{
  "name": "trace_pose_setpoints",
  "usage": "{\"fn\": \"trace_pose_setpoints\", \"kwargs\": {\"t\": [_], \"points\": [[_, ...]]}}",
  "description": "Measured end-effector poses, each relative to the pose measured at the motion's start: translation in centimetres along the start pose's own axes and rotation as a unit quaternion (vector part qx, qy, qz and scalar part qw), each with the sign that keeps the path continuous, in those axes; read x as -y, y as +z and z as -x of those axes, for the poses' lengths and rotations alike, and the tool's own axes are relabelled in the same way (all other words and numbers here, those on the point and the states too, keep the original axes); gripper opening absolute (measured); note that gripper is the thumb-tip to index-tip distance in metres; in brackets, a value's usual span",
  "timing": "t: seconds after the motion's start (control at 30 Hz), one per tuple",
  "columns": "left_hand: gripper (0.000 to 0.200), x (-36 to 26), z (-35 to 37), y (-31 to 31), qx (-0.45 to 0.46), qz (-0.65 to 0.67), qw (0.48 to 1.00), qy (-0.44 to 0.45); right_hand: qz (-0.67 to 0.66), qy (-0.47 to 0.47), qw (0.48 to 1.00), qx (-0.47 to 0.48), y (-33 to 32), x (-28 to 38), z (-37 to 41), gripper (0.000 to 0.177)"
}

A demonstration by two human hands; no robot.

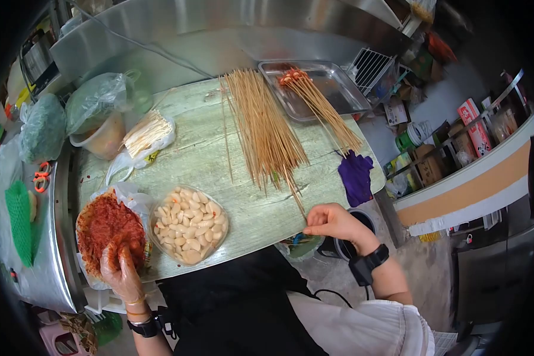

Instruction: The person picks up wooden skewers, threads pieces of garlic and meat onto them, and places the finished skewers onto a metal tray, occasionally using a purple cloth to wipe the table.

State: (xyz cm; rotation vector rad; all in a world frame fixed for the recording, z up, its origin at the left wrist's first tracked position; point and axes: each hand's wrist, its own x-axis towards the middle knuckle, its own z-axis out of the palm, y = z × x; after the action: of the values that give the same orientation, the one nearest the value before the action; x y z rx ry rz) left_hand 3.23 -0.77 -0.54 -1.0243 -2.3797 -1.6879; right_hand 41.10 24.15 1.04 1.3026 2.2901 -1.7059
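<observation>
My left hand [122, 274], in a clear glove, has its bent fingers pressed into red-seasoned meat [110, 222] in a bag-lined bowl at the table's left front. The fingertips are partly buried in the meat. Beside it stands a clear container of peeled garlic cloves [190, 224]. At the front edge, my right hand [337, 226] is bare and pinches the near end of a bamboo skewer [296, 199]. That skewer points back toward a big spread of bamboo skewers [258, 121] on the table.
A metal tray [338, 95] at the back right holds skewers threaded with red pieces [295, 78]. A purple cloth [356, 177] lies at the right edge. White enoki-like strands [148, 132] in a bag and a plastic tub [105, 136] stand back left. A bin [362, 225] is below.
</observation>
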Motion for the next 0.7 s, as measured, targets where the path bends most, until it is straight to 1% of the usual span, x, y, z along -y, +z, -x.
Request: {"fn": "trace_pose_setpoints", "kwargs": {"t": [0.03, 0.07, 0.13, 0.17, 0.23, 0.27, 0.3, 0.33, 0.37, 0.43, 0.47, 0.5, 0.53, 0.57, 0.63, 0.67, 0.7], "points": [[0.019, 0.1, 0.1, -0.1, 0.000, -0.022, 1.000, 0.004, 0.140, -0.049, 0.984, -0.094, 0.3, -0.2, 0.4, 0.016], [0.019, 0.2, 0.1, -0.3, 0.002, -0.023, 1.000, 0.004, 0.139, -0.047, 0.985, -0.094, 0.7, -0.1, 0.8, 0.016], [0.024, 0.3, 0.1, -0.3, 0.005, -0.075, 0.997, 0.020, 0.326, 0.005, 0.937, -0.129, 1.3, 0.6, 1.5, 0.019], [0.024, 0.1, 0.2, -0.2, 0.003, -0.074, 0.997, 0.019, 0.327, 0.005, 0.936, -0.128, 1.4, 0.4, 1.4, 0.019], [0.025, -0.2, 0.2, -0.1, 0.014, -0.037, 0.999, -0.011, 0.259, -0.002, 0.955, -0.142, 1.9, -0.4, 1.0, 0.020], [0.025, -0.2, 0.2, -0.1, 0.015, -0.038, 0.999, -0.009, 0.161, 0.037, 0.979, -0.121, 1.9, -0.4, 0.9, 0.021], [0.022, -0.1, 0.1, 0.0, 0.001, -0.046, 0.999, 0.003, 0.159, 0.037, 0.979, -0.122, 1.8, -0.7, 0.6, 0.021], [0.019, 0.0, 0.1, 0.1, -0.013, -0.053, 0.998, 0.015, 0.054, 0.033, 0.989, -0.132, 1.7, -1.1, 0.1, 0.020], [0.019, -0.1, 0.2, 0.1, -0.013, -0.052, 0.998, 0.017, -0.051, 0.028, 0.988, -0.140, 1.4, -1.5, -0.4, 0.018], [0.019, -0.4, 0.1, 0.1, -0.021, -0.091, 0.995, 0.030, -0.071, 0.033, 0.986, -0.145, 0.4, -1.3, -1.9, 0.017], [0.019, -0.4, 0.1, 0.0, -0.023, -0.090, 0.995, 0.032, -0.090, 0.039, 0.984, -0.147, 0.0, -1.0, -2.8, 0.015], [0.019, -0.4, 0.1, 0.0, -0.018, -0.071, 0.997, 0.014, -0.091, 0.037, 0.984, -0.148, -0.2, -0.9, -3.8, 0.015], [0.020, -0.4, 0.2, 0.0, -0.011, -0.050, 0.999, -0.004, -0.098, 0.026, 0.982, -0.162, 0.0, -0.6, -5.0, 0.014], [0.020, -0.3, 0.2, -0.1, -0.006, -0.047, 0.999, -0.001, -0.107, 0.018, 0.978, -0.178, 0.1, -0.4, -5.9, 0.014], [0.021, 0.5, 0.3, -0.2, -0.023, -0.082, 0.996, 0.030, -0.139, -0.043, 0.967, -0.209, -0.3, -0.7, -6.9, 0.008], [0.024, 1.9, 0.5, -0.1, -0.037, -0.056, 0.998, -0.003, -0.121, -0.060, 0.967, -0.217, -0.9, -0.6, -6.2, 0.008], [0.028, 2.7, 0.3, -0.4, -0.025, -0.053, 0.998, -0.014, -0.104, -0.073, 0.967, -0.223, -1.7, -0.3, -4.9, 0.008]]}}
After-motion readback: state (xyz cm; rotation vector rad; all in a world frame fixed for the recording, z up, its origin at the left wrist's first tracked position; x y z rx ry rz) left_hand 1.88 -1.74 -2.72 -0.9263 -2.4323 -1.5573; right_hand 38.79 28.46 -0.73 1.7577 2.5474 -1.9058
